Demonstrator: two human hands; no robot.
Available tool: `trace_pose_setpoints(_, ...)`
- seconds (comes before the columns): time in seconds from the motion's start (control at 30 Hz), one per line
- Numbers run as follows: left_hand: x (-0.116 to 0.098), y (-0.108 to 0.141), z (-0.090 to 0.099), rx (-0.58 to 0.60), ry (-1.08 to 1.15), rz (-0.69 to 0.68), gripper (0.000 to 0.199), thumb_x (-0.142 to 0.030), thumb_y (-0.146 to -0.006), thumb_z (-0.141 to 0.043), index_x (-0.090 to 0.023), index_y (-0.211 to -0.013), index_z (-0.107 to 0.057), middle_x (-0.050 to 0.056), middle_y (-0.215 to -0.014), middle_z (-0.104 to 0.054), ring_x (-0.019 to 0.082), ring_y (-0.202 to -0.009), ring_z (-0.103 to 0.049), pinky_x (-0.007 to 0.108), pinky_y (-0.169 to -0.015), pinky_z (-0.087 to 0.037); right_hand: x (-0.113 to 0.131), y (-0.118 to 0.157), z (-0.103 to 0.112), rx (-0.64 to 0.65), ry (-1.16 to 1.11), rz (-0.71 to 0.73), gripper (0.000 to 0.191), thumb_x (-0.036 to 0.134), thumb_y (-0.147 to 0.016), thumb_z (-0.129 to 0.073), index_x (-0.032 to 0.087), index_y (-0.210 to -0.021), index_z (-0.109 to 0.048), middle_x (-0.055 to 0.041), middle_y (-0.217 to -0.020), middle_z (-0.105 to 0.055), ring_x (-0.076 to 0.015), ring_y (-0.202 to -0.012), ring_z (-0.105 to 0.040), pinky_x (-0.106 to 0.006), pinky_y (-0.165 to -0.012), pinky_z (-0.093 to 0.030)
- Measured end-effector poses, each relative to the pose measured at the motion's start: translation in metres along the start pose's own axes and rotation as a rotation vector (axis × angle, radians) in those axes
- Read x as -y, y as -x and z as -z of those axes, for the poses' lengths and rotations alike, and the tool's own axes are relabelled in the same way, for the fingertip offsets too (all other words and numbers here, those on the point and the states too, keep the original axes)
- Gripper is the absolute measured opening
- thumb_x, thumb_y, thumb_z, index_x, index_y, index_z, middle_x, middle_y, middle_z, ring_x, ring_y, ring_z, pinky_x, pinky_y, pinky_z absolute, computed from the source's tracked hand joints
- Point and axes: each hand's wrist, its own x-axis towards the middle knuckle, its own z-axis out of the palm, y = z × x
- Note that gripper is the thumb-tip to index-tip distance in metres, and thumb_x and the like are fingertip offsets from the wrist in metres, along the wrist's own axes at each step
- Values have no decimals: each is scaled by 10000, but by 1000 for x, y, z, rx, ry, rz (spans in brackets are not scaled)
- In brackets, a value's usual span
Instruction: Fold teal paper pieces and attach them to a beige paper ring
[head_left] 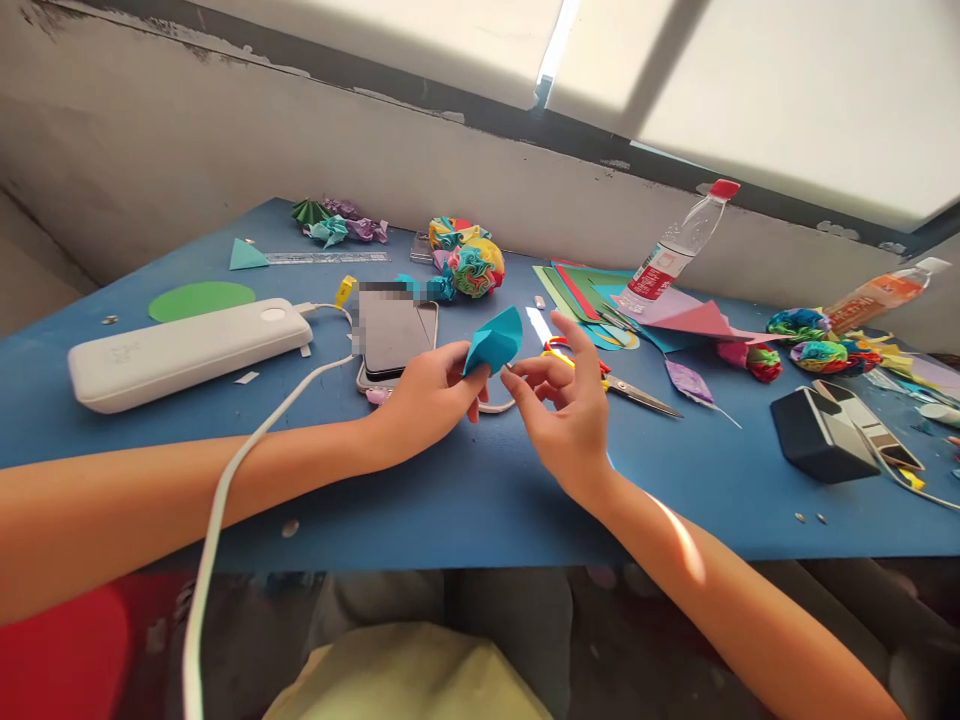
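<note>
A folded teal paper piece [495,340] is pinched in my left hand [439,390], raised over the near middle of the blue table [465,510]. Just right of it, my right hand [566,410] has its thumb and a fingertip pressed together near the paper's lower edge, its index finger raised; whatever lies between those fingertips is too small to make out. Beyond my right hand lie scissors [641,393] with red and yellow handles. Behind my left hand rest phones [397,335], one on top of another.
A white power bank [191,355] sits at left, its white cable [214,530] crossing my left forearm. Colourful paper balls [476,265] and paper sheets [570,285] lie farther back. A red-capped bottle [679,250], another bottle [881,295] and a black box [817,435] are at right.
</note>
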Motion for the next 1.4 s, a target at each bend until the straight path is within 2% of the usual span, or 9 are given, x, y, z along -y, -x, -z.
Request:
trace_pose_setpoints(0.13,0,0,0,-36,-170,6,187,-293,-859,-478,-178,-712,-487,-53,-545,-500,95,-449,-477,229,-479,-352,3,4,-1,12,71,79,461,182,-826,-568,270,-1242,-391,16,-816,-620,-127,-690,-573,-260,-551,-439)
trace_pose_setpoints(0.27,0,1,-3,-42,-260,-79,91,-230,-821,-475,-188,-740,-485,-61,-544,-478,90,-461,-444,215,-463,-310,4,2,-3,-15,73,45,382,148,-804,-570,256,-1126,-396,50,-751,-605,-97,-573,-523,-250,-542,-426)
trace_pose_setpoints(0.43,1,2,-7,-1,-233,-74,96,-248,-823,-484,-190,-750,-509,-46,-591,-527,107,-527,-477,224,-515,-363,4,-3,-1,-47,4,-69,446,146,-771,-599,237,-1158,-394,60,-692,-602,-102,-584,-535,-244,-544,-415)
trace_pose_setpoints(0.57,3,2,-9,63,-133,-77,81,-250,-830,-471,-195,-794,-519,-37,-641,-568,127,-595,-535,236,-574,-416,4,-4,1,-55,-84,-102,534,144,-747,-607,244,-1219,-376,67,-673,-604,-104,-580,-554,-244,-553,-427)
trace_pose_setpoints(0.67,3,2,-8,75,-153,-115,85,-242,-824,-461,-190,-832,-528,-22,-696,-583,135,-630,-546,245,-595,-423,5,-4,1,-47,-131,-134,555,131,-715,-612,244,-1211,-389,69,-662,-602,-108,-573,-560,-240,-542,-434)
trace_pose_setpoints(0.87,1,2,-5,76,-286,-189,118,-235,-804,-429,-177,-821,-530,-9,-709,-576,141,-645,-530,243,-582,-404,7,-6,3,-27,-204,-184,534,127,-675,-628,225,-1158,-423,72,-640,-597,-106,-562,-544,-232,-529,-428)
trace_pose_setpoints(1.1,-1,1,-4,81,-246,-191,147,-234,-833,-394,-171,-787,-519,-6,-719,-569,144,-672,-514,249,-626,-405,10,-5,5,8,-265,-202,493,139,-674,-648,225,-1107,-428,83,-623,-575,-105,-566,-561,-220,-514,-411)
trace_pose_setpoints(1.27,-3,1,-2,102,-208,-220,240,-298,-889,-348,-168,-787,-522,-2,-726,-559,139,-672,-506,244,-627,-401,11,-4,5,38,-264,-236,464,187,-692,-661,227,-1093,-431,79,-634,-592,-109,-551,-568,-231,-520,-430)
trace_pose_setpoints(1.4,-2,1,-3,104,-203,-233,175,-222,-850,-367,-173,-790,-524,-6,-732,-570,135,-673,-514,235,-630,-406,10,-5,5,38,-281,-225,467,160,-685,-652,228,-1089,-427,83,-627,-594,-107,-548,-571,-221,-508,-427)
